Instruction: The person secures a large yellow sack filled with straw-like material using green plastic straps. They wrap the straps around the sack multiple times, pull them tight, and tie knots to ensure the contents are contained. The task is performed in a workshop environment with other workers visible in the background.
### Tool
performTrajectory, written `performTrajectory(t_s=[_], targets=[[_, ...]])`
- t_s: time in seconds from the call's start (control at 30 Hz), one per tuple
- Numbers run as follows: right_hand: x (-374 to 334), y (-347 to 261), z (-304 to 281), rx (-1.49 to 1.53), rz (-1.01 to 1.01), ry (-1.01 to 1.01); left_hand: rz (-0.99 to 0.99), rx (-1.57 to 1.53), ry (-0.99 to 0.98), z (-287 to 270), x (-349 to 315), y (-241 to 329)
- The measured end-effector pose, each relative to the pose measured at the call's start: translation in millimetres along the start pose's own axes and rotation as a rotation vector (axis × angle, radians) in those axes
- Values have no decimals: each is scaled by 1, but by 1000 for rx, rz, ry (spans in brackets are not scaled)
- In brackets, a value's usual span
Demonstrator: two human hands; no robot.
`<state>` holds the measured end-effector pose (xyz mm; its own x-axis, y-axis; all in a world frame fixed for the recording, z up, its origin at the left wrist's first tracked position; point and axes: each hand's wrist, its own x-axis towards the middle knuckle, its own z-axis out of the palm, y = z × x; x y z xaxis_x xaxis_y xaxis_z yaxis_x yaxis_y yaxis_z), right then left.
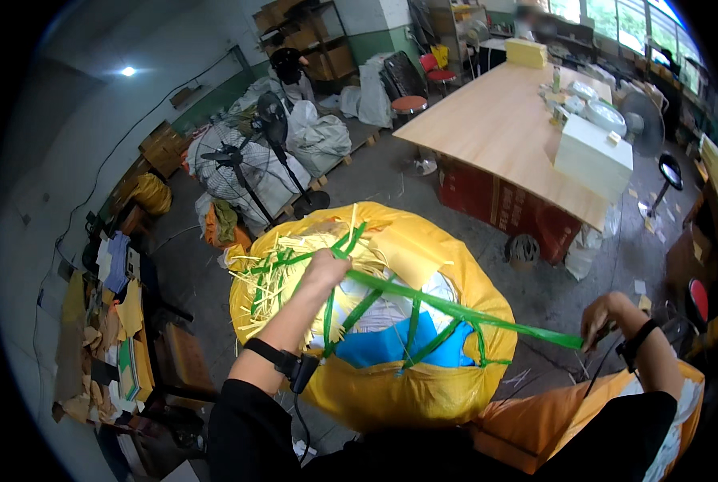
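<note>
A big yellow woven sack (pixel 407 394) stands right in front of me, stuffed with pale yellow paper strips (pixel 282 273), white paper and a blue sheet (pixel 391 341). Green plastic strapping (pixel 463 311) crisscrosses over its open mouth. Above the sack's far left part, my left hand (pixel 325 271) is closed on the green strapping. A length of it runs taut from there to the right, past the sack's edge. Its far end is in my right hand (pixel 606 317), whose fingers are closed round it. Dark bands with cords sit on both my wrists.
Beyond the sack is a large wooden table (pixel 487 104) with a white paper stack (pixel 596 153). Two black fans (pixel 274 120) and white sacks stand far left. An orange sack (pixel 535 418) lies close at lower right. Paper scraps fill a shelf (pixel 126 337) at left. A person (pixel 288 68) is at the back.
</note>
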<state>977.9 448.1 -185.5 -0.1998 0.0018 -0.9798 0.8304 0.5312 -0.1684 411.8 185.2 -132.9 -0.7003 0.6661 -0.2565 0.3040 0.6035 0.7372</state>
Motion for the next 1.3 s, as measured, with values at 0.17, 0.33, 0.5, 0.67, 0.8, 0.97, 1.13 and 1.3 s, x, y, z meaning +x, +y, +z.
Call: performTrajectory(t_s=[0.17,0.33,0.5,0.67,0.8,0.97,1.13,1.3], targets=[[8,-26,-54,-299,-329,627,-42,487,46,-9,-6,18],[-45,-220,-73,-373,-735,1283,73,579,-66,-26,5,9],[4,-398,-69,-132,-1242,1268,150,375,-259,-34,8,20],[62,-463,-105,28,-1003,1214,262,143,-283,-28,26,-12],[70,-460,-123,232,-971,1162,164,-157,-500,-39,26,-15],[78,-467,-129,235,-815,1222,92,-217,-633,-58,18,-10],[48,-469,-134,67,-669,1196,129,60,-575,-59,15,4],[31,-440,-142,72,-960,1200,582,696,-106,-38,9,11]])
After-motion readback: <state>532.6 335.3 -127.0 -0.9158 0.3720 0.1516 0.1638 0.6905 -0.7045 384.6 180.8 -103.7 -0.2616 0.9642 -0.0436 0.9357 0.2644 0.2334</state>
